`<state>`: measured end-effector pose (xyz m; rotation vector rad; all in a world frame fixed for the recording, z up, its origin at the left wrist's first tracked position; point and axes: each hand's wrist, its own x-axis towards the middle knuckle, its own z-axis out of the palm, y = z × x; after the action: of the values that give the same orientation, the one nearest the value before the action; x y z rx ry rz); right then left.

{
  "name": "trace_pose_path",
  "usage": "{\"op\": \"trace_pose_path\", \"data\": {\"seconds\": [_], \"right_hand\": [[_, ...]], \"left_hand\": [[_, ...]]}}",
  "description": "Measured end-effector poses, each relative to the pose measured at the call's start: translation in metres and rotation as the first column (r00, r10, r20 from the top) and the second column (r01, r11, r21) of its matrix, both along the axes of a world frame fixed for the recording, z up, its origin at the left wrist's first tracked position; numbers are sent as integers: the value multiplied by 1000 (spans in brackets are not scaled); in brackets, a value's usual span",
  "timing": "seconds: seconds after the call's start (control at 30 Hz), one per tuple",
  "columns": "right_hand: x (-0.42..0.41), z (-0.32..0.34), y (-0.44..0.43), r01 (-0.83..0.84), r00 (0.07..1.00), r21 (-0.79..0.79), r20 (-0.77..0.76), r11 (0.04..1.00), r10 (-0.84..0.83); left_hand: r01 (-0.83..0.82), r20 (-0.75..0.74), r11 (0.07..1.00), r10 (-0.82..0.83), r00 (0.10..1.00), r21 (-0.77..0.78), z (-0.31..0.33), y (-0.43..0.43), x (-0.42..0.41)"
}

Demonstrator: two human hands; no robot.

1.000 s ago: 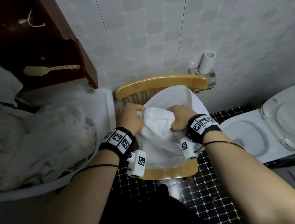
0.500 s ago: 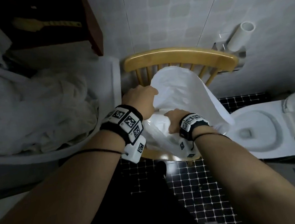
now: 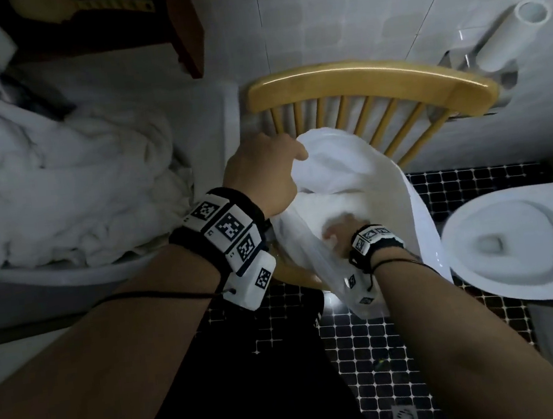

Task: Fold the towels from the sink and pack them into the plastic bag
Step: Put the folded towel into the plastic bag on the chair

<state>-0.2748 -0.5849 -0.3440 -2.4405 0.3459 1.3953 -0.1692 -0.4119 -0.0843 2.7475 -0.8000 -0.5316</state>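
A small bathroom: pale square wall tiles (image 3: pixel 348 4) behind, black mosaic floor (image 3: pixel 371 353) with a metal drain (image 3: pixel 405 418) underfoot. A wooden spindle-back chair (image 3: pixel 367 78) stands against the wall, and the white plastic bag (image 3: pixel 388 176) sits on its seat, mouth open toward the person.

The left hand (image 3: pixel 264 172) grips the near-left rim of the bag, its fingers curled over the plastic with the thumb lying along the edge. The right hand (image 3: pixel 340 236) is sunk into the bag to the wrist and shows only hazily through the plastic, so I cannot tell how its fingers lie. A white towel (image 3: pixel 329 203) lies in the bag just beside that hand. Both wrists wear black bands with printed markers.

Left of the chair, the sink (image 3: pixel 69 279) holds a rumpled heap of white towels (image 3: pixel 59 192). Above it hangs a dark wooden cabinet (image 3: pixel 185 30) with a pale-handled brush (image 3: pixel 90 6) on it. To the right stand an open white toilet (image 3: pixel 513 244) and a wall-mounted paper roll (image 3: pixel 506 35).
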Motion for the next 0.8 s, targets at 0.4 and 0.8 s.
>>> {"op": "trace_pose_path", "data": {"seconds": [0.4, 0.8], "right_hand": [[-6, 16, 24, 120, 992, 180, 7, 976, -123], [53, 236, 7, 230, 756, 275, 554, 933, -350]], "left_hand": [[67, 76, 998, -67, 995, 7, 3, -18, -4], [46, -122, 907, -107, 987, -418, 25, 3, 13]]}}
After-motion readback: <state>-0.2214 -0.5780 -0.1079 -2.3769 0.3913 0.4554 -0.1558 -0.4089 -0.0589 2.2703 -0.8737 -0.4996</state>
